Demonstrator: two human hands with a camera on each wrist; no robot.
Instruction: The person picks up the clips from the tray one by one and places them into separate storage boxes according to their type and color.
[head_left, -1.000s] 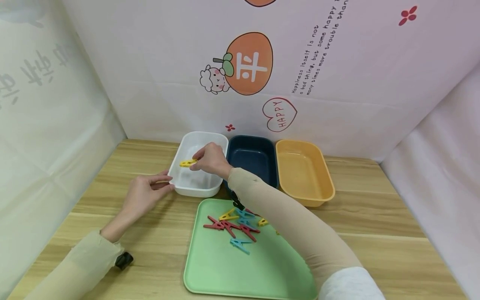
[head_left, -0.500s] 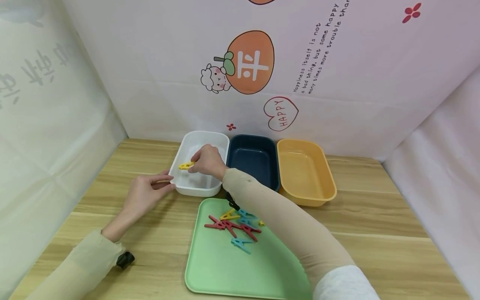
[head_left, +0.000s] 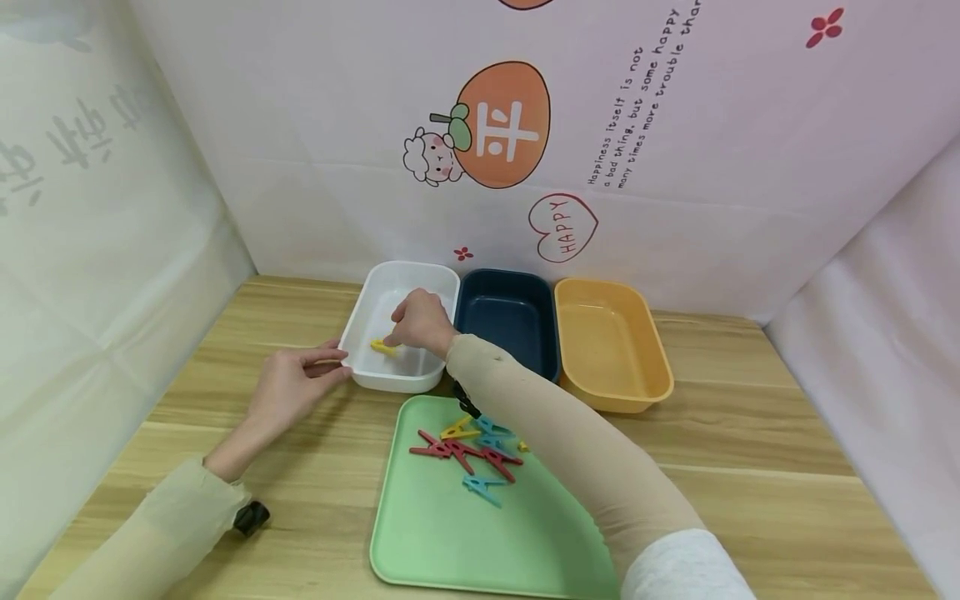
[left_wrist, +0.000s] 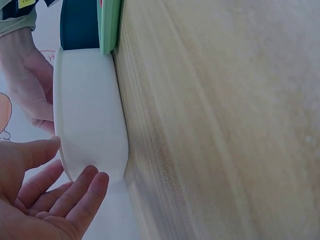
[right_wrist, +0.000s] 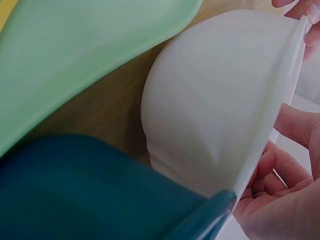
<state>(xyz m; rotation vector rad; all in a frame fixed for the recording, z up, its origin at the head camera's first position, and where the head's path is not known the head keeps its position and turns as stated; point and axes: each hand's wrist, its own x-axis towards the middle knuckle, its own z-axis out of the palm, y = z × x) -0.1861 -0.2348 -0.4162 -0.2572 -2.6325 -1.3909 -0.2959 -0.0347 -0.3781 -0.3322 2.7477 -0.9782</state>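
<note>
My left hand (head_left: 288, 392) touches the near-left corner of a white plastic bin (head_left: 393, 383) with fairly straight fingers. In the left wrist view, its thumb is at the rim and other fingertips lie by the outer wall. Over the bin, my right hand (head_left: 423, 323) reaches in from the right. Just below its fingertips, a yellow clothespin (head_left: 384, 347) shows low inside the bin, slightly blurred. From the right wrist, the thumb and fingers (right_wrist: 295, 122) stand apart behind the rim, with the clothespin hidden there.
A dark blue bin (head_left: 506, 325) and a yellow-orange bin (head_left: 611, 350) stand right of the white one. In front lies a green tray (head_left: 427, 542) bearing several clothespins, including red (head_left: 459, 456) and light blue (head_left: 483, 490). The right forearm covers part of it.
The right hand has let go of the yellow clothespin, which has dropped lower in the white bin and turned. My left hand stays at the bin's corner.
</note>
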